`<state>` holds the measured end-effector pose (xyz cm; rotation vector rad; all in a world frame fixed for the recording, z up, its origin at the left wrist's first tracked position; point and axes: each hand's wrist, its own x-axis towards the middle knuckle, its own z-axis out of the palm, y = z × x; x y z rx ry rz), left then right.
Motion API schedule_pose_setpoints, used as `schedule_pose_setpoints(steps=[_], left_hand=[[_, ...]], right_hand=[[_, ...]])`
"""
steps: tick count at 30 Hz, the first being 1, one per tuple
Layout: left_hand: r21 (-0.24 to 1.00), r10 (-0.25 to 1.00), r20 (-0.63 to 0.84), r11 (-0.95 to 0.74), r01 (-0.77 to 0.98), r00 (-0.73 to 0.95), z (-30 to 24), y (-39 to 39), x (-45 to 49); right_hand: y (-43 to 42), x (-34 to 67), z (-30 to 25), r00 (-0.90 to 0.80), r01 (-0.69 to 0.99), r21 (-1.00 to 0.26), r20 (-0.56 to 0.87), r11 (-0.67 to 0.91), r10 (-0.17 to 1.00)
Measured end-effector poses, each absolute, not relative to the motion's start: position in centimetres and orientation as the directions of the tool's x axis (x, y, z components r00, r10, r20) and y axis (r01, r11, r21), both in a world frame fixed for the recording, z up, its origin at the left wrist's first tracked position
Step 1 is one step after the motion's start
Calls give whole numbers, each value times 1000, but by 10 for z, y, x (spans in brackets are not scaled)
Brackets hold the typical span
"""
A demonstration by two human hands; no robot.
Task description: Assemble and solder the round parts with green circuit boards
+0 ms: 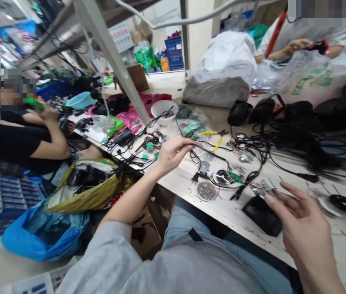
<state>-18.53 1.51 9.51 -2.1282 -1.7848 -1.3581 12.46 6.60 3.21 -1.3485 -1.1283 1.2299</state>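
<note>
My left hand [174, 155] is closed in a pinch on a black cable [211, 152], which runs down to the right toward a small green circuit board [235, 177]. Thin wires lead from the board toward a small silvery metal part [269, 188], held between the thumb and fingers of my right hand [304, 220]. Its exact kind cannot be made out. Just below that part, a black box-like housing [263, 214] lies at the table edge. Near the board are a round black-and-silver part [222, 177] and a round dish of small metal pieces [206, 190].
Yellow-handled pliers [217, 139] lie behind the cable, near a white bowl [164, 112]. Tangled black cords and black housings [301, 114] crowd the right back. A slanted metal post [114, 61] rises at left. Other people work at left and across the table.
</note>
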Motion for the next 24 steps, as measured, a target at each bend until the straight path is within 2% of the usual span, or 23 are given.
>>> schedule_pose_setpoints(steps=[3, 6, 9, 11, 13, 18, 24], left_hand=[[398, 755, 655, -337, 854, -7, 156, 13, -206], [327, 773, 634, -271, 905, 2, 219, -2, -224], [147, 792, 607, -184, 972, 59, 271, -25, -242], [73, 837, 546, -51, 996, 3, 298, -41, -258], [34, 849, 508, 150, 988, -146, 316, -56, -279], [57, 639, 584, 583, 810, -501, 330, -92, -353], [101, 361, 601, 851, 516, -713, 323, -123, -427]], right_hand=[[64, 94, 33, -139, 39, -988, -152, -148, 979], [54, 60, 40, -387, 8, -995, -94, -99, 917], [41, 35, 44, -572, -33, -998, -24, -52, 820], [35, 26, 42, -628, 1, -1000, -25, -31, 778], [31, 23, 36, -656, 72, -997, -69, -29, 752], [30, 39, 15, -663, 211, -977, -165, -29, 730], [42, 86, -6, -608, 333, -941, -267, -65, 747]])
